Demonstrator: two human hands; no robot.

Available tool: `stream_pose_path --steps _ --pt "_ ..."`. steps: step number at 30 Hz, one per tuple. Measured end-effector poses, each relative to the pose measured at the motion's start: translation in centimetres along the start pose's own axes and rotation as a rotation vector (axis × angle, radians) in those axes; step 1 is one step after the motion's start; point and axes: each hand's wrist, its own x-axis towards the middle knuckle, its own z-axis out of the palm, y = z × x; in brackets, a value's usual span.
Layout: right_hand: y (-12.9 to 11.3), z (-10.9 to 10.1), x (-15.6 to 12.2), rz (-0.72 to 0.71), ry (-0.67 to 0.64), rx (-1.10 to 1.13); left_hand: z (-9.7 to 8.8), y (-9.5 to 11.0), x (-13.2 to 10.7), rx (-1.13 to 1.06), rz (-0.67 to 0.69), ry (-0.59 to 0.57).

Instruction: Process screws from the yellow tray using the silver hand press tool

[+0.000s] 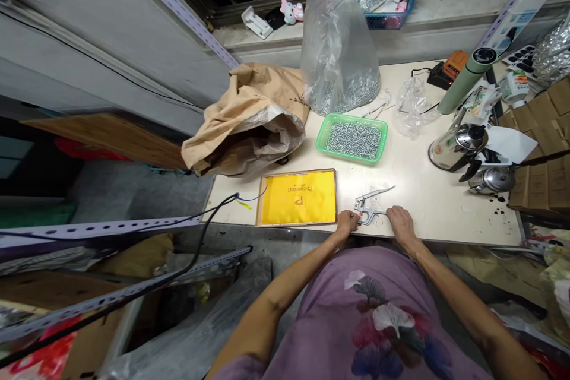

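Observation:
Silver pliers (pixel 369 213) with two spread handles lie at the front edge of the pale table. My left hand (pixel 347 224) is closed at their jaw end, fingertips pinching near a small red spot. The lower handle's end is under the fingers of my right hand (pixel 401 223), which curl closed round it. The upper handle points away to the right, free of both hands. Just left of my left hand is a shallow tray with a yellow lining (pixel 285 197). Beyond the pliers stands a green plastic basket (pixel 320 141) full of small metal screw-like pieces (pixel 354 139).
A brown sack (pixel 249 95) lies open at the back left, beside a clear bag of metal pieces (pixel 341 47). On the right stand a green tumbler (pixel 463 83), a glass-sided pot (pixel 454 145) and a smaller metal pot (pixel 492 180). Cardboard boxes (pixel 541 184) stack at the far right.

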Motion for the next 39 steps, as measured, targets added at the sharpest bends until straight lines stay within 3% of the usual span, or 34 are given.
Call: stream_pose_path --steps 4,10,17,21,27,34,39 --pt "0.1 0.2 0.0 -0.007 0.004 -0.009 -0.4 0.2 0.4 0.166 0.067 -0.02" --pt "0.1 0.0 0.2 -0.012 -0.025 -0.016 -1.2 1.8 0.6 0.32 0.02 -0.159" --pt "0.1 -0.9 0.7 -0.033 -0.136 -0.021 -1.0 2.0 -0.2 0.299 -0.05 -0.158" --pt "0.1 -0.8 0.5 -0.051 -0.128 -0.048 -0.8 1.9 -1.0 0.286 -0.128 -0.146" --pt "0.3 -0.7 0.5 -0.088 -0.115 -0.051 -0.9 1.4 -1.5 0.268 -0.034 -0.188" --pt "0.5 -0.9 0.8 -0.076 -0.172 -0.023 -0.4 0.4 -1.2 0.209 -0.042 -0.196" --pt "1.7 -0.8 2.2 -0.168 -0.073 0.009 -0.3 0.1 -1.2 0.166 -0.049 -0.18"
